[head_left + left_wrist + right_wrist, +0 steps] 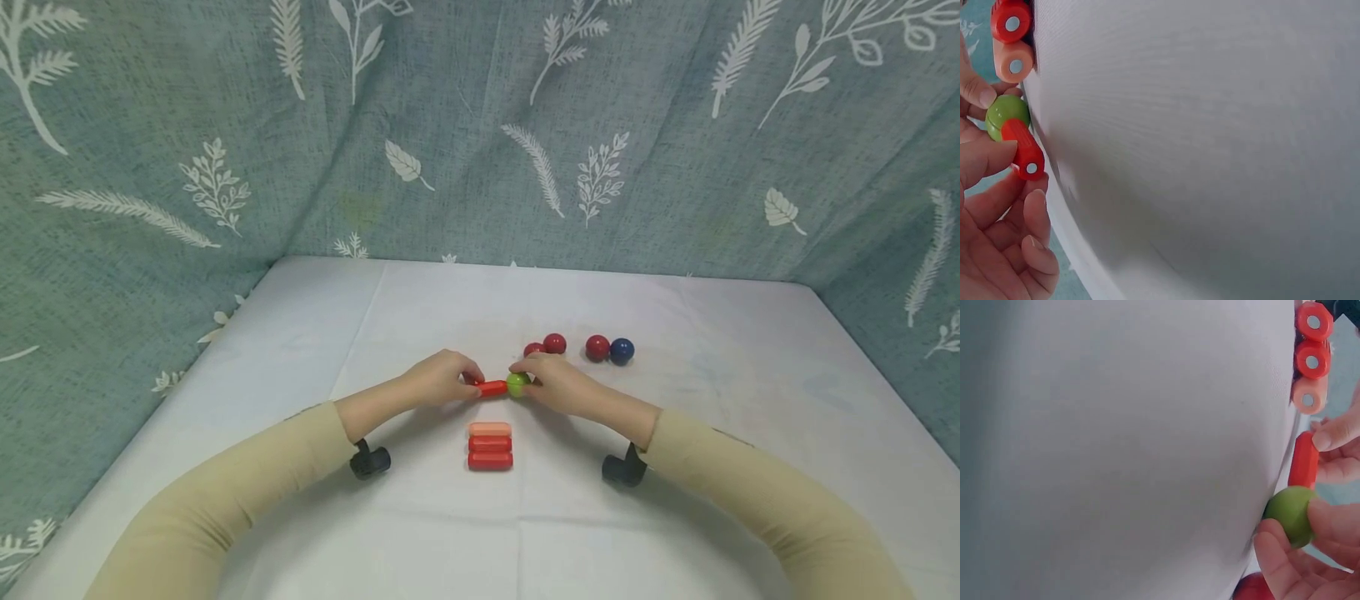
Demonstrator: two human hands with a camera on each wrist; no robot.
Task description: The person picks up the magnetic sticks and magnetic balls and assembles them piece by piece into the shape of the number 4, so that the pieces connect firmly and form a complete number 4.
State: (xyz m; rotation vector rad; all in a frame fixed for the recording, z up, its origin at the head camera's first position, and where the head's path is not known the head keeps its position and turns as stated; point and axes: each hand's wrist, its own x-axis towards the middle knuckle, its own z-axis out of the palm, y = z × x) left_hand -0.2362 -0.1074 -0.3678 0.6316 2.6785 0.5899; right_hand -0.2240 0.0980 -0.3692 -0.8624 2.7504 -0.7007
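Between thumb and fingers, my left hand (442, 379) pinches a short red stick (492, 388) with a pale round disc in its end. My right hand (561, 385) grips a glossy green ball (517, 384) from the right. The stick's inner end meets the ball, so the two lie in one line low over the white cloth. In the right wrist view, the thumb and fingers wrap the green ball (1291, 512), while the red stick (1304, 461) runs from it to the left hand's fingertips.
Nearer me, a peach stick (490, 429) and two red sticks (490, 452) lie side by side. Behind the right hand are two red balls (555, 343), one partly covered. Farther right, another red ball (597, 347) sits beside a blue ball (622, 351). A leaf-patterned curtain (465, 167) hangs behind the table.
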